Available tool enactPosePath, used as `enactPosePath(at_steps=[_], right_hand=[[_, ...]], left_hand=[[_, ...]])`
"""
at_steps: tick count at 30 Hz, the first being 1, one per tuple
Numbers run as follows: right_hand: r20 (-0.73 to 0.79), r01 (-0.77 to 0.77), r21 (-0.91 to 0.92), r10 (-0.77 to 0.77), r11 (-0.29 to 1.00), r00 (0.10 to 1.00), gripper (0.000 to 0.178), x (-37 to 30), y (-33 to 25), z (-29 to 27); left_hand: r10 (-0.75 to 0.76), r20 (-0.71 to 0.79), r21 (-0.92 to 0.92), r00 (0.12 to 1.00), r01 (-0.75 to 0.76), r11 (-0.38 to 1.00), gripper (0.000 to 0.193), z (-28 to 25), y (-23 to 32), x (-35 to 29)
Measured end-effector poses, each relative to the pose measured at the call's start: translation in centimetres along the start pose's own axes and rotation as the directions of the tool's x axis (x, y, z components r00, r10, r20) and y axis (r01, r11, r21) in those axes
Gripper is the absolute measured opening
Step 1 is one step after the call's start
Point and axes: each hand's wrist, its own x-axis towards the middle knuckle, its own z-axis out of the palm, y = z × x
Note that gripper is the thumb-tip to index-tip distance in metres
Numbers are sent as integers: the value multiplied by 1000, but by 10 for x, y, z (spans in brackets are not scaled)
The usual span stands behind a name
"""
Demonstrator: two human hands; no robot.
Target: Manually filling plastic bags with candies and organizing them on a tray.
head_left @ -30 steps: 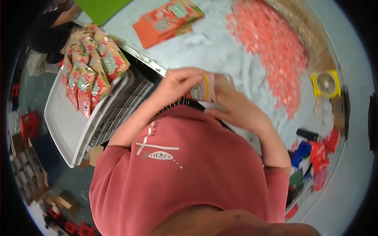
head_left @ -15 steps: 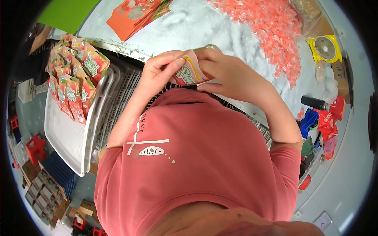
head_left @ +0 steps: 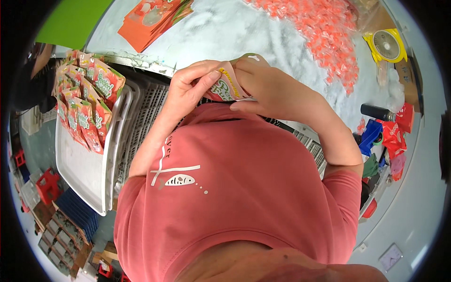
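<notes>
Both my hands hold one small red-and-white printed pouch close to my chest, above my red shirt. My left hand pinches its left edge with the fingers curled over the top. My right hand wraps its right side and covers most of the pouch. Past my hands lies the white table, with a big heap of small pink wrapped candies at the upper right. A stack of flat orange pouches lies at the table's far left.
A white tray at my left carries a row of several filled red pouches, beside grey slatted crates. A yellow fan, a black cylinder and blue and red items sit at the right. Crates stand on the floor at lower left.
My hands have drawn the pouch closer to my chest and my right hand has closed further over it. The view has tilted, so the table and tray slid upward.
</notes>
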Motion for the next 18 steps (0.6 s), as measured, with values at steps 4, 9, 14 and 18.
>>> enactPosePath(at_steps=[4,9,14,18], right_hand=[[43,119,-219,-113,968,993,40,3,3,7],[52,-70,-71,74,995,996,35,-9,-13,-16],[80,44,-133,-33,990,996,30,-6,2,2],[-310,-54,20,58,998,949,29,-26,2,-7]], left_hand=[[-38,44,-48,998,40,998,22,4,11,3],[-106,-42,-63,993,104,993,21,-4,1,-3],[5,85,50,996,-10,999,22,4,8,5],[-67,-64,-11,996,66,998,22,-6,-1,-2]])
